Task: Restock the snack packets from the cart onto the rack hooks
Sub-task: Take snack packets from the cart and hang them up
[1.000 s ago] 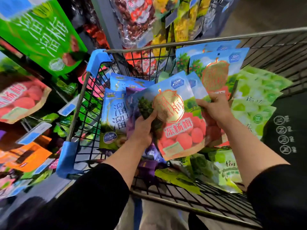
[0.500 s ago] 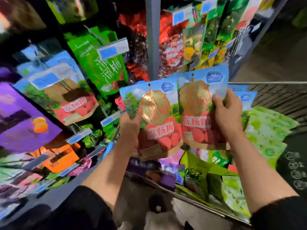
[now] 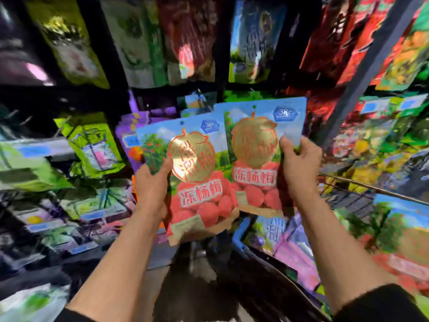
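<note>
My left hand (image 3: 152,185) gripped one blue-and-red snack packet (image 3: 197,182) by its left edge, my right hand (image 3: 299,168) clamped another packet (image 3: 257,156) beside it, both upright above the cart (image 3: 362,189), before the blurred rack (image 3: 162,43) of hanging packets.

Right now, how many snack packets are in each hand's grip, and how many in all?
Left hand grip, blue-and-red berry packet: 1
Right hand grip, matching berry packet: at least 1; edges of more seem to show behind it, too blurred to count
Total plainly seen in hand: 2
</note>
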A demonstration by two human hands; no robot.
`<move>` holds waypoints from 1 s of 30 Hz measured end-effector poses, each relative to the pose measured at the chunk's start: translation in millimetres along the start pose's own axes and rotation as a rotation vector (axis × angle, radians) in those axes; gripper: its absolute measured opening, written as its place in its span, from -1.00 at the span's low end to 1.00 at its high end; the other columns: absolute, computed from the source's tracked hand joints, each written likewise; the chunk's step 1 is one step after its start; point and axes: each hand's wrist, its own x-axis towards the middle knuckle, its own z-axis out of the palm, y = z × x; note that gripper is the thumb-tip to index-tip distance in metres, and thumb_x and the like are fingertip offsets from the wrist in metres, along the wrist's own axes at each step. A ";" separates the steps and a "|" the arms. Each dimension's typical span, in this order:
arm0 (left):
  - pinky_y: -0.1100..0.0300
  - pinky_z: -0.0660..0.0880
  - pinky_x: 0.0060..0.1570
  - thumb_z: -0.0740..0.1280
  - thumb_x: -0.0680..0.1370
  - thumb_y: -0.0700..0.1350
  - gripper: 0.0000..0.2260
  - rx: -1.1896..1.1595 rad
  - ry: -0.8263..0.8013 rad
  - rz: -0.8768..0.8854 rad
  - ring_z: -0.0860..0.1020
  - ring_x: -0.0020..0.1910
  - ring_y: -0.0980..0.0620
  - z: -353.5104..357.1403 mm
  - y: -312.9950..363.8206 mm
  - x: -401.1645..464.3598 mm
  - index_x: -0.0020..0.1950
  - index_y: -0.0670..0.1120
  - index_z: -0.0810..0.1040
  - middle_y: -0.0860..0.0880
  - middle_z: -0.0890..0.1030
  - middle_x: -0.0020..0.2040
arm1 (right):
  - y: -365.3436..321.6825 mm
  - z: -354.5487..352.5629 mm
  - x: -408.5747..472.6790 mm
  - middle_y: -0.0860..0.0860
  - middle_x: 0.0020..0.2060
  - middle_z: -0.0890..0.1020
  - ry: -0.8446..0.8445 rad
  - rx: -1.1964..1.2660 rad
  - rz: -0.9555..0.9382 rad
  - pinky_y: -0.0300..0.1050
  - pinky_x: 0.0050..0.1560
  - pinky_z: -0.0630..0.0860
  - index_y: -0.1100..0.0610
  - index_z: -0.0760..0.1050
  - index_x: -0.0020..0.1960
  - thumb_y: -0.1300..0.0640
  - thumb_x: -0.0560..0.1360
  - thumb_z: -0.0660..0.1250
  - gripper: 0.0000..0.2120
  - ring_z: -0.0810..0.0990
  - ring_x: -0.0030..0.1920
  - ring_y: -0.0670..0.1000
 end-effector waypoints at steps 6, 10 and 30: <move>-0.10 0.51 0.09 0.41 0.51 -0.20 -0.98 -0.017 0.106 -0.035 0.59 -0.04 -0.07 -46.8 -1.3 -0.3 -0.09 -0.09 0.62 -0.11 0.66 -0.07 | 31.8 65.3 -31.1 0.01 -0.37 0.54 -0.160 0.127 0.185 -0.14 -0.27 0.39 0.16 0.54 -0.24 0.23 0.53 0.34 -0.84 0.43 -0.29 -0.11; -0.05 0.51 0.02 0.40 0.51 -0.19 -0.96 0.024 0.110 -0.059 0.59 -0.04 -0.09 -60.3 -14.7 0.9 -0.13 -0.08 0.63 -0.14 0.67 -0.06 | 47.4 82.0 -42.5 0.09 -0.27 0.63 -0.257 0.116 0.273 -0.15 -0.17 0.43 0.18 0.58 -0.16 0.26 0.54 0.33 -0.89 0.52 -0.24 -0.15; 0.12 0.48 -0.10 0.34 0.57 -0.19 -0.95 0.140 0.108 -0.089 0.59 -0.07 -0.06 -45.9 -26.3 -2.7 -0.08 -0.07 0.56 -0.06 0.64 -0.08 | 89.2 99.9 -33.1 0.06 0.04 0.64 -0.339 0.135 0.546 -0.09 0.04 0.48 0.23 0.57 0.14 0.20 0.59 0.27 -0.81 0.58 0.01 0.00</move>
